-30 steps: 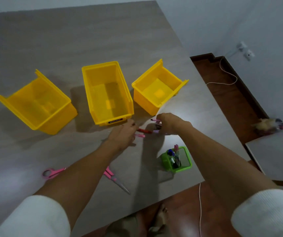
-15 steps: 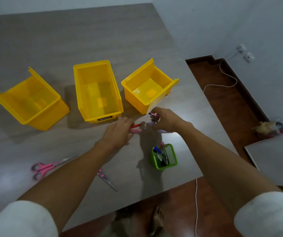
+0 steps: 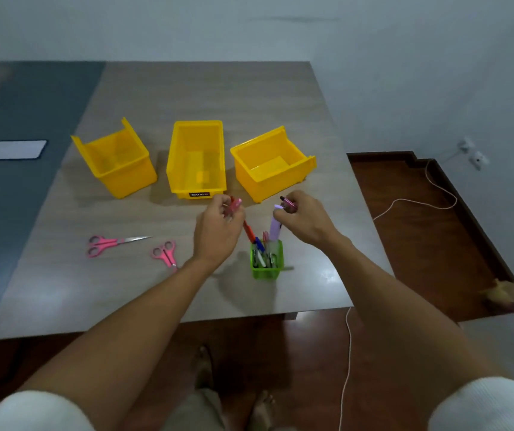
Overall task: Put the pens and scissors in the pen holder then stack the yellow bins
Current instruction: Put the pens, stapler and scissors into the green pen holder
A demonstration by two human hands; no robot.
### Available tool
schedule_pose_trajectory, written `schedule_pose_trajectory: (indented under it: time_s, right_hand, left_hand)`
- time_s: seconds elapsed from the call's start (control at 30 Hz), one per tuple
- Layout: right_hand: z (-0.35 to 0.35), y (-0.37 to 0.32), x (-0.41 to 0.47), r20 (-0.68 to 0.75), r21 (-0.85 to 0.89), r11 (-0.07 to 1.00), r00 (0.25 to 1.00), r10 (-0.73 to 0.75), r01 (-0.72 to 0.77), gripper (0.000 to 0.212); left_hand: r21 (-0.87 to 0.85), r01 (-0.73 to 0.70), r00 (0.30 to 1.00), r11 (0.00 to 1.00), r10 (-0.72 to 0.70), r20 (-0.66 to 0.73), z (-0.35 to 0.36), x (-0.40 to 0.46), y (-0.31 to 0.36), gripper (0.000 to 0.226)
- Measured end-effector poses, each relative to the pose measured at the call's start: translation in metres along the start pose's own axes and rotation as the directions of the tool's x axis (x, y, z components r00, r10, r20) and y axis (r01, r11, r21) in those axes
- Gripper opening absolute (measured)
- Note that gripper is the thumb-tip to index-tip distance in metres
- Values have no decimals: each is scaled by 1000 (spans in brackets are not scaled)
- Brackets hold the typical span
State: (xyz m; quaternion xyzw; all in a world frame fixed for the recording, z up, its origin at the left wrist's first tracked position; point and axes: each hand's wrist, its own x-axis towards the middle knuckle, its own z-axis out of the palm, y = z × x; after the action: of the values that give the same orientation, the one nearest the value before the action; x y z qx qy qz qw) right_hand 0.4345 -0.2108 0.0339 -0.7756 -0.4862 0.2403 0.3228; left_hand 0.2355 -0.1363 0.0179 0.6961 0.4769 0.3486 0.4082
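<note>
1. Head view: the left hand hovers over the desk just at 10 o'clock of the green pen holder, its fingers curled round a small bunch of pens, pink and red; a red pen slants down from the grip with its lower end at the holder's mouth.
2. The right hand hovers at 1 o'clock of the holder, fingers pinching a dark-tipped pink pen up top and a pale purple marker that hangs down toward the holder's rim.
3. The pen holder stands upright near the desk's near edge, between the two hands, with several pens standing inside it, blue and white among them.
4. Two pink-handled scissors lie flat on the desk at 9 o'clock of the holder: the larger scissors farther left with blades pointing to 3 o'clock, the smaller scissors nearer the left forearm.
5. Three yellow bins stand in a row at 12 o'clock of the hands, apart from each other and unstacked: the left bin, the middle bin with a dark label on its near wall, and the right bin.
6. A white sheet lies on the blue-grey surface at far 9 o'clock; a white cable runs across the wooden floor at 3 o'clock.
</note>
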Motion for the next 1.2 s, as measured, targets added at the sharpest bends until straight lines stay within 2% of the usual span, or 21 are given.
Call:
schedule_pose_trajectory:
  time_s: [0.27, 0.53, 0.63, 0.73, 0.8, 0.87, 0.93, 1.03, 1.13, 1.2]
  right_hand:
    - [15, 18, -41, 94, -47, 998, 995, 45, -40, 41]
    - [38, 39, -55, 153, -130, 992, 988, 25, -5, 41]
    - [34, 33, -57, 96, 28, 998, 994, 48, -51, 47]
    - [20, 23, -50, 7, 215, 975, 999, 50, -50, 28]
    - [9, 15, -42, -30, 288, 956, 997, 73, -62, 25]
    - [-2, 4, -35, -23, 391, 915, 993, 118, -100, 21]
    - [-10, -5, -30, -49, 472, 878, 993, 111, -74, 16]
    - [-10, -9, -27, -152, 422, 906, 988, 26, 41, 16]
    - [-4, -7, -30, -179, 391, 917, 984, -12, 82, 17]
    - [1, -5, -34, -170, 369, 924, 985, -41, 102, 11]
  left_hand:
    - [134, -83, 995, 987, 75, 64, 18, -39, -5, 19]
    - [265, -15, 979, 964, -40, 199, 37, -55, -42, 23]
    - [171, 54, 983, 984, -82, 162, 34, -57, -38, 32]
    - [-21, 116, 984, 993, -112, 141, 29, -51, -22, 19]
    - [-133, 157, 980, 979, -138, 142, 24, -43, -9, 12]
    - [-225, 211, 974, 951, -186, 128, 22, -33, 4, 13]
    - [-314, 249, 968, 916, -226, 108, 23, -25, 17, 15]
    - [-326, 178, 984, 928, -160, 80, 27, -22, 30, 10]
    - [-276, 73, 996, 958, -58, 61, 34, -32, 30, 5]
    - [-221, 62, 997, 973, -48, 67, 40, -41, 21, 9]
